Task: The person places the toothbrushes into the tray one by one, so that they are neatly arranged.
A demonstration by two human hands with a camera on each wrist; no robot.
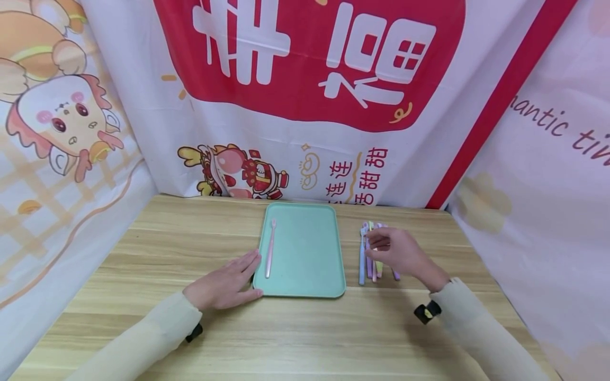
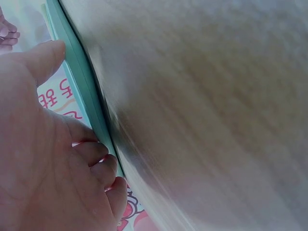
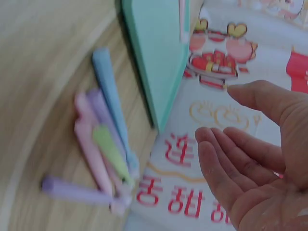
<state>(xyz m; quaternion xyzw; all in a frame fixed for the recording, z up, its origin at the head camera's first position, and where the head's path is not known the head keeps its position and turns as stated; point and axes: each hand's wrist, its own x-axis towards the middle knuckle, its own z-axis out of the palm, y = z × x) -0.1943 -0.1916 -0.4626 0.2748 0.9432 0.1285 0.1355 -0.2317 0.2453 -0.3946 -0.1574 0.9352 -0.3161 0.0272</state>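
A light green tray (image 1: pixel 305 251) lies on the table with one pink toothbrush (image 1: pixel 270 248) along its left side. My left hand (image 1: pixel 229 283) rests at the tray's left edge, fingers straight and thumb at the near corner; in the left wrist view its fingertips are right at the tray's rim (image 2: pixel 82 72). Over a bunch of toothbrushes right of the tray hovers my right hand (image 1: pixel 397 251), fingers loosely bent with nothing between them. The bunch holds a blue toothbrush (image 3: pixel 110 91), a yellow-green one (image 3: pixel 109 149), and several pink and purple ones, partly hidden by the hand in the head view.
The wooden table (image 1: pixel 305 338) reaches back to a white and red printed cloth (image 1: pixel 305 121). Printed cloths also hang at the left (image 1: pixel 62 159) and right (image 1: pixel 548 211) sides. Black straps (image 1: pixel 427 312) sit at both wrists.
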